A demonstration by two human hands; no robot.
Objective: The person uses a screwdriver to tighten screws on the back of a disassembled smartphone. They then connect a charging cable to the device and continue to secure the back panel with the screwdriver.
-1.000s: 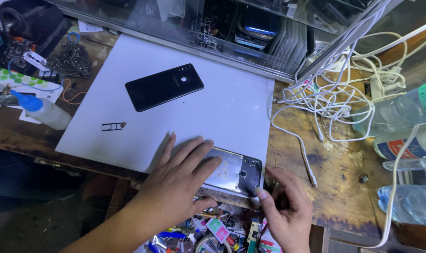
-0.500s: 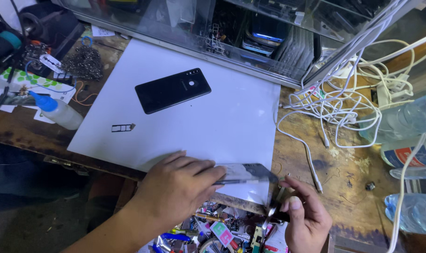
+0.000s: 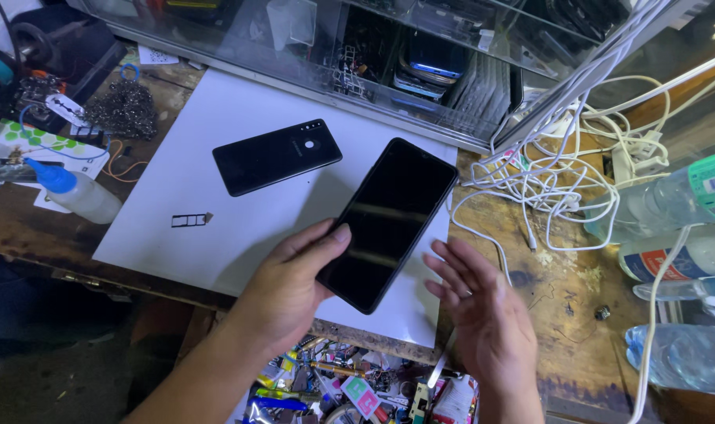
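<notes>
Now the left hand [image 3: 291,286] grips the black phone [image 3: 389,221] (screen up), right hand [image 3: 483,314] open beside it.

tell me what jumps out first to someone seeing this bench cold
The eye goes first to the black phone, screen up and dark, held by the left hand over the white mat, with the right hand open just beside it. Next comes the black back cover lying flat farther up the mat. To the right, a tangle of white cables sprawls over the worn wooden bench.

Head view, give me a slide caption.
Left hand holds a dark phone screen-up above a white mat; right hand open.
</notes>
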